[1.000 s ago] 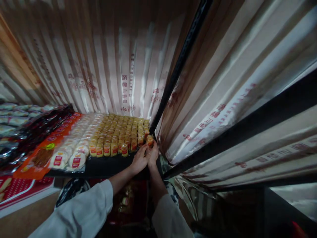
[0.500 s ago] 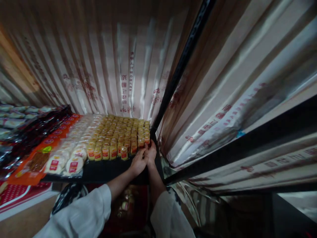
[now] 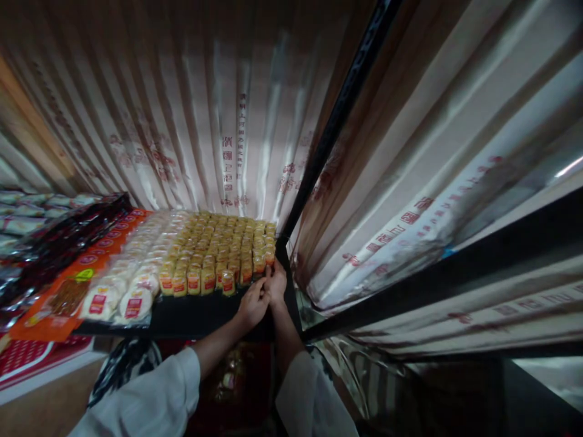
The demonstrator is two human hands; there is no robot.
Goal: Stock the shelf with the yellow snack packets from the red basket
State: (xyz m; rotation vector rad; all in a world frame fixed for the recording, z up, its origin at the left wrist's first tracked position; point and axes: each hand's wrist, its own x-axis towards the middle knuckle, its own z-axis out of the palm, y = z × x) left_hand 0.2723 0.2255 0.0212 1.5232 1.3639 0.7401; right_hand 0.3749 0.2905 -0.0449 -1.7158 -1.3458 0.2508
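My left hand [image 3: 252, 304] and my right hand [image 3: 277, 284] meet at the front right corner of a black shelf [image 3: 191, 314]. Their fingers are bent and pressed together on a small yellow packet [image 3: 268, 265] with a red label, at the right end of the front row. That packet is mostly hidden by my fingers. It belongs to a dense block of several like yellow packets [image 3: 218, 243] standing in rows on the shelf. Both arms wear white sleeves.
Left of the yellow block lie white round packs [image 3: 132, 294], orange flat packs [image 3: 64, 297] and dark glossy packs [image 3: 59, 243]. Printed plastic sheeting [image 3: 204, 121] hangs behind the shelf and to the right. A black upright post [image 3: 328, 139] and a black rail [image 3: 455, 267] frame the right side.
A second ago my hands held a yellow packet up by the post. They have since sunk a little to the left, onto the right end of the front row.
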